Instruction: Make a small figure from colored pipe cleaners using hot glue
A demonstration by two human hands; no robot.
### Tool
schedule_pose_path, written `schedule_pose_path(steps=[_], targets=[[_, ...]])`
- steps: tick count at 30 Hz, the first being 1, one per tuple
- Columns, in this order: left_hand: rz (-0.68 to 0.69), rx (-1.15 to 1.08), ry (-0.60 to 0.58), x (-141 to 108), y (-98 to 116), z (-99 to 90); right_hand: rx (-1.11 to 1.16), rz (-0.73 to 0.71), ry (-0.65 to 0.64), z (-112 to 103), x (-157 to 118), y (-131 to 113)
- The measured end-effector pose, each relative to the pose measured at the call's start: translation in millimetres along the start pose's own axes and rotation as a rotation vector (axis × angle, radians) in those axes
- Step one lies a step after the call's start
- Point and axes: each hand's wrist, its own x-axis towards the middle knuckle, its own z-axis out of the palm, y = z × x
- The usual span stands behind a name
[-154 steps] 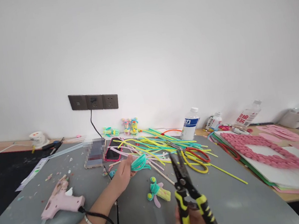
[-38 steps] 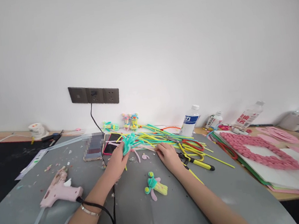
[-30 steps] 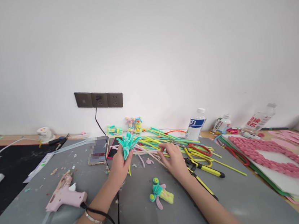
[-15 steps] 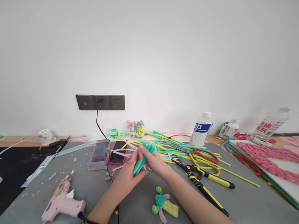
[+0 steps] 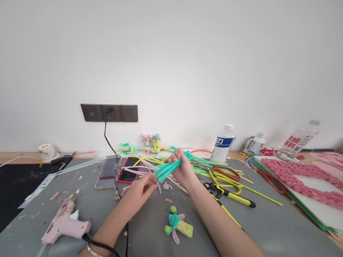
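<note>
My right hand [image 5: 181, 171] is wrapped round a bundle of turquoise pipe cleaners [image 5: 168, 169], whose cut ends point left and slightly down. Just left of those ends is my left hand [image 5: 143, 189], its fingers loosely curled and thumb apart; no object shows between them. On the grey mat [image 5: 149, 256] below lies a small pipe-cleaner figure [image 5: 178, 224] with a turquoise head part, a yellow body and lilac pieces. Behind my right hand, more yellow, lilac and turquoise pipe cleaners [image 5: 149, 163] are spread out, partly hidden by it.
Black-and-yellow pliers [image 5: 238, 199] and red-handled scissors [image 5: 227, 172] lie at right. A pink glue gun [image 5: 65, 227] with a black cord rests at left. A bottle [image 5: 222, 145], a pink-framed phone [image 5: 129, 171] and small finished figures [image 5: 151, 142] stand or lie towards the wall. A pink braided ring [image 5: 318, 181] lies far right.
Both hands were together round the turquoise bundle. My left hand has come away to the left, while my right hand has raised and turned the bundle. The view has shifted slightly.
</note>
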Motion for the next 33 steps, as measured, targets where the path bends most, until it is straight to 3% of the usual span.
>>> schedule_pose_path(steps=[5,7,9,12,13,15,21,26,28,31,33], targets=[[-0.048,0.102,0.273,1.9,-3.1,-13.0,0.095,-0.205,0.145,-29.7,14.5,-30.2],[0.015,0.160,0.350,1.9,-1.4,-15.1,0.118,-0.255,0.177,-39.5,17.0,-38.0],[0.194,0.245,0.289,-0.3,4.0,-12.3,0.133,-0.280,0.195,-45.9,18.3,-41.7],[0.446,0.286,-0.088,-7.4,16.2,-0.4,0.147,-0.283,0.209,-47.9,19.1,-40.5],[0.479,0.289,-0.185,-9.8,19.8,4.2,0.151,-0.278,0.211,-47.0,19.2,-38.9],[0.481,0.308,-0.269,-13.2,23.9,11.9,0.156,-0.262,0.210,-44.1,19.1,-35.1],[0.388,0.455,-0.145,-10.4,7.3,19.1,0.155,-0.223,0.192,-35.5,16.6,-29.6],[0.114,0.709,0.116,-7.0,-12.2,17.4,0.162,-0.215,0.194,-32.4,14.9,-31.9],[0.095,0.694,0.162,-5.7,-11.9,14.7,0.165,-0.217,0.199,-31.7,14.7,-32.2],[0.172,0.526,0.115,-4.1,-1.9,10.0,0.153,-0.215,0.193,-30.8,14.5,-31.1],[0.170,0.379,-0.039,-3.9,5.8,8.1,0.138,-0.210,0.185,-30.4,14.3,-30.0]])
